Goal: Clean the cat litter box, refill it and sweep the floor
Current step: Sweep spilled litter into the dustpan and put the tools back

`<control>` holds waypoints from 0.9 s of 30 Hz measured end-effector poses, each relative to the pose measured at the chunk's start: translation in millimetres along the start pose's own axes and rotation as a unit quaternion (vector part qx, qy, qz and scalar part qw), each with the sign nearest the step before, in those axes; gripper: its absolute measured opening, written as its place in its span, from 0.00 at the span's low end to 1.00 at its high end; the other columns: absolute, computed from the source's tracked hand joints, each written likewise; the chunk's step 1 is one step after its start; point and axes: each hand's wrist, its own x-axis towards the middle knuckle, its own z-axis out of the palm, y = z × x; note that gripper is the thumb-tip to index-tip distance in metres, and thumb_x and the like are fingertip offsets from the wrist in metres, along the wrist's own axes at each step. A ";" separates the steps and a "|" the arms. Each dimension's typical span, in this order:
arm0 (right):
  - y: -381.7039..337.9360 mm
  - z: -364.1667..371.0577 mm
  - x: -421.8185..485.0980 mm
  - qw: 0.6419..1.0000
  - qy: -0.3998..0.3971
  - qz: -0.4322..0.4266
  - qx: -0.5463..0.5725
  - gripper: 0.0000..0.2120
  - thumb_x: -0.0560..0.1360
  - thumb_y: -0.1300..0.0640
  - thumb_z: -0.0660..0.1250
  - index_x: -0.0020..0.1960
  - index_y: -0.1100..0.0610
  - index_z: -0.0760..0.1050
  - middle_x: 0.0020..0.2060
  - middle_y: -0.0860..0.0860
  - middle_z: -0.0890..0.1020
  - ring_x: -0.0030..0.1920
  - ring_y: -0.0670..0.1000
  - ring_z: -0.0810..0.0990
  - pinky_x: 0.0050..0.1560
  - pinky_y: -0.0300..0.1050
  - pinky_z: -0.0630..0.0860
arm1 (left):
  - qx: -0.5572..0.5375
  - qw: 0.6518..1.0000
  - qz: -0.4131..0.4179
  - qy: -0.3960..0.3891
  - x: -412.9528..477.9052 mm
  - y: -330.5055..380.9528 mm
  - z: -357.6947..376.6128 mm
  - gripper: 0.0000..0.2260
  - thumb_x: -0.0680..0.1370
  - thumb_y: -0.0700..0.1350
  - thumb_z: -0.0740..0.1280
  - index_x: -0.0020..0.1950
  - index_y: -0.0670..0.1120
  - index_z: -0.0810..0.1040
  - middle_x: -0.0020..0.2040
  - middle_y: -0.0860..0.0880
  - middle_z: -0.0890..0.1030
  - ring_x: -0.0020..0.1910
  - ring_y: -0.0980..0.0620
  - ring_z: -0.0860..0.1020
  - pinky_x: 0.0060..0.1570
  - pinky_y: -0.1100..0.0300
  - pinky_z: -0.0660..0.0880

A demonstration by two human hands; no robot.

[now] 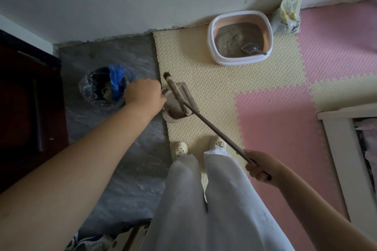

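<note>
My left hand grips the handle end of a taupe dustpan standing on the cream foam mat. My right hand holds the long thin handle of a broom, whose head lies across the dustpan, dark bristles at its far tip. The white and pink litter box sits by the wall with grey litter and a grey scoop in it. A litter bag leans on the wall beside it.
A bin lined with clear plastic, holding a blue bag, stands on the grey floor left of the dustpan. A dark door is at far left. White furniture is at right. My feet in white shoes stand on the pink and cream mats.
</note>
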 end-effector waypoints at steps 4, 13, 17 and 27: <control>9.6 -4.6 -15.2 0.998 0.043 -0.031 -0.035 0.14 0.81 0.55 0.54 0.37 0.53 0.60 0.23 0.48 0.61 0.18 0.43 0.55 0.16 0.30 0.52 | -0.018 0.998 -0.014 -0.062 -6.2 -23.7 1.6 0.16 0.79 0.54 0.61 0.39 0.44 0.73 0.32 0.48 0.69 0.32 0.50 0.70 0.30 0.59 0.65; -3.0 -2.2 -35.0 0.995 0.080 -0.025 0.048 0.15 0.82 0.53 0.52 0.38 0.56 0.61 0.19 0.48 0.61 0.14 0.42 0.58 0.12 0.29 0.53 | -0.076 0.996 -0.038 -0.008 -55.5 -92.9 -4.0 0.18 0.78 0.52 0.62 0.31 0.46 0.67 0.29 0.49 0.71 0.31 0.49 0.73 0.30 0.59 0.67; -23.9 6.8 -45.0 0.995 0.058 -0.033 0.074 0.12 0.82 0.53 0.52 0.41 0.54 0.62 0.19 0.48 0.61 0.13 0.41 0.58 0.11 0.29 0.53 | -0.097 0.993 -0.072 0.013 -81.1 -110.5 -4.0 0.16 0.77 0.52 0.63 0.33 0.46 0.72 0.29 0.50 0.73 0.31 0.50 0.75 0.30 0.59 0.68; -84.7 52.8 -72.5 0.998 -0.003 -0.069 0.001 0.11 0.82 0.55 0.52 0.42 0.55 0.64 0.17 0.48 0.63 0.13 0.41 0.60 0.10 0.29 0.54 | -0.084 0.983 -0.153 0.059 -134.2 -117.8 -35.3 0.14 0.76 0.52 0.64 0.33 0.47 0.76 0.29 0.51 0.74 0.29 0.50 0.72 0.26 0.61 0.58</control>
